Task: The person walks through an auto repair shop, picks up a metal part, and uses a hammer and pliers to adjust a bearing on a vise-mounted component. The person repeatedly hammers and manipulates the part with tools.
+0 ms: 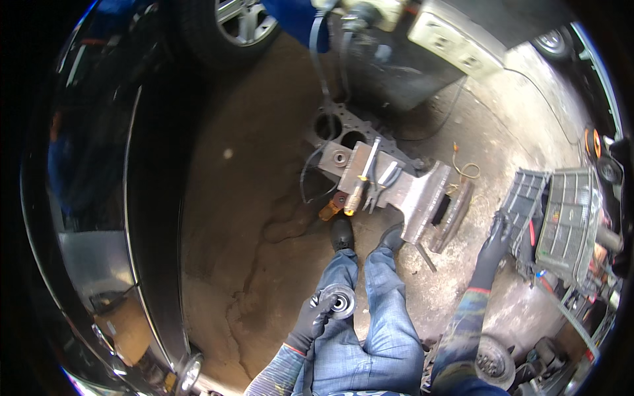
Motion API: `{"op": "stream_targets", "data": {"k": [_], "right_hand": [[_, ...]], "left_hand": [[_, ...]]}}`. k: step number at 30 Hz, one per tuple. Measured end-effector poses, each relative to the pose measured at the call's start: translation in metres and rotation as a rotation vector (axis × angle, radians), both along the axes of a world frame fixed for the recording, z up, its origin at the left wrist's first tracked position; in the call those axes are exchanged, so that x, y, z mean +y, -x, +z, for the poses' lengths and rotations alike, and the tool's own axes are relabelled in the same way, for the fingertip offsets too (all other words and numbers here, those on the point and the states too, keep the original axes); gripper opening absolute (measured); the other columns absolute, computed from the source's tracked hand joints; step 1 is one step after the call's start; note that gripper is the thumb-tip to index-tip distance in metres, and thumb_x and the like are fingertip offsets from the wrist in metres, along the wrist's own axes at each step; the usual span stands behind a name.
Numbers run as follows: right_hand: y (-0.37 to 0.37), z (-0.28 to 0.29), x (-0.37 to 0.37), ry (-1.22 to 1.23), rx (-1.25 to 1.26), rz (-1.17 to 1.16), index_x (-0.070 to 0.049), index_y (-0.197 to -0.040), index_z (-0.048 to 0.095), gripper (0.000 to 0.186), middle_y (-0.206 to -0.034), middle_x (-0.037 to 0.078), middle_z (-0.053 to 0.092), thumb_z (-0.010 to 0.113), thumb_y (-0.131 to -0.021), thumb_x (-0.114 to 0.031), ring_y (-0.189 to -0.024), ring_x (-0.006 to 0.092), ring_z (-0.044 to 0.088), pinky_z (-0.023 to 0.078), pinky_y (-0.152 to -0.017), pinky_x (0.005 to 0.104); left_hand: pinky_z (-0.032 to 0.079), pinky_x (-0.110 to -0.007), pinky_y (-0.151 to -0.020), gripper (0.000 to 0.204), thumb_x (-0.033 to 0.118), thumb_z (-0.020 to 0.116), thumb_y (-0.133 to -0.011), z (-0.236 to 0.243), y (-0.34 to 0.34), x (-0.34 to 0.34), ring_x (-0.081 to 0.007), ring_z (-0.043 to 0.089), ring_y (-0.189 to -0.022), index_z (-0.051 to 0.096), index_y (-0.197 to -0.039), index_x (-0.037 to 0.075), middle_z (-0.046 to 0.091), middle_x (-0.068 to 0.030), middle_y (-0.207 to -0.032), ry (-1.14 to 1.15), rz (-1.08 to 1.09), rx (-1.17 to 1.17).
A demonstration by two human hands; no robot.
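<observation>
My left hand (312,319), in a dark glove, grips a round metal pulley-like part (340,300) in front of my jeans. My right hand (496,237), also gloved, reaches out to the right and touches the edge of a black ribbed grille (525,201) lying on a cluttered pile. Ahead of my black shoes (342,232) a metal anvil (413,191) stands on the concrete floor, with a yellow-handled screwdriver (360,188) and pliers (382,185) lying on it.
A dark car body (99,198) fills the left side, its wheel (241,23) at the top. A perforated engine-block-like metal part (340,129) sits behind the anvil. A white grille (568,218) and scrap lie at right; a brake disc (492,360) sits low right.
</observation>
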State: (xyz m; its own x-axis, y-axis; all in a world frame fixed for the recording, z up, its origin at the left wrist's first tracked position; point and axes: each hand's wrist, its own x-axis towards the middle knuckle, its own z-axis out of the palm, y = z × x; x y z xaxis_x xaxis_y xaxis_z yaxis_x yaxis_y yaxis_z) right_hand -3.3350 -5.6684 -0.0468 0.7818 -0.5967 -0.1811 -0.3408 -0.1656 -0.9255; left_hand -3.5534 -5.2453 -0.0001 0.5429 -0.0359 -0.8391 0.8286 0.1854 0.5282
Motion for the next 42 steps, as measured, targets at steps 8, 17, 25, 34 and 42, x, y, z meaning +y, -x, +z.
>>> {"op": "stream_targets", "data": {"k": [8,17,25,34,42], "right_hand": [[0.009,-0.19,-0.07,-1.113,0.319,0.099,-0.009,-0.142,0.062,0.066,-0.132,0.01,0.069,0.053,-0.104,-0.063,-0.118,0.0236,0.061,0.043,-0.105,0.0414],[0.083,-0.162,-0.031,-0.944,0.451,-0.093,-0.016,-0.16,0.041,0.073,-0.142,0.016,0.062,0.046,-0.107,-0.066,-0.132,0.0288,0.059,0.051,-0.11,0.0489],[0.005,-0.048,-0.095,-0.979,0.172,0.248,-0.015,-0.169,0.025,0.086,-0.132,0.027,0.07,0.024,-0.107,-0.074,-0.053,0.0132,0.055,0.049,-0.055,0.0258],[0.037,-0.239,-0.09,-1.019,0.69,0.418,-0.018,-0.144,0.054,0.042,-0.11,0.003,0.073,0.034,-0.117,-0.042,-0.083,0.0143,0.067,0.055,-0.068,0.0332],[0.137,-0.098,-0.001,-1.502,0.306,0.135,0.011,-0.131,0.065,0.108,-0.13,0.026,0.071,0.034,-0.096,-0.087,-0.117,0.0406,0.069,0.052,-0.109,0.0488]], "left_hand": [[0.043,-0.02,-0.063,0.034,0.032,0.072,-0.101,0.024,-0.071,-0.03,-0.0012,0.054,-0.075,0.067,-0.121,0.005,0.068,0.0057,-0.097,0.124,-0.084,0.045],[0.046,-0.021,-0.061,0.032,0.032,0.073,-0.102,0.038,-0.103,-0.084,-0.0025,0.058,-0.071,0.066,-0.12,0.007,0.068,0.0044,-0.094,0.176,-0.014,-0.015],[0.044,-0.021,-0.06,0.032,0.033,0.074,-0.101,0.029,-0.105,-0.116,-0.0023,0.058,-0.072,0.066,-0.118,0.007,0.067,0.0049,-0.09,0.189,-0.005,-0.034],[0.052,-0.027,-0.091,0.036,0.022,0.068,-0.104,0.034,-0.108,-0.121,-0.0099,0.064,-0.103,0.064,-0.132,-0.001,0.071,-0.0028,-0.118,0.173,-0.067,0.005],[0.051,-0.027,-0.098,0.035,0.01,0.068,-0.102,0.015,-0.163,-0.146,-0.0081,0.064,-0.107,0.061,-0.134,-0.003,0.072,-0.0031,-0.119,0.192,-0.023,-0.163]]}}
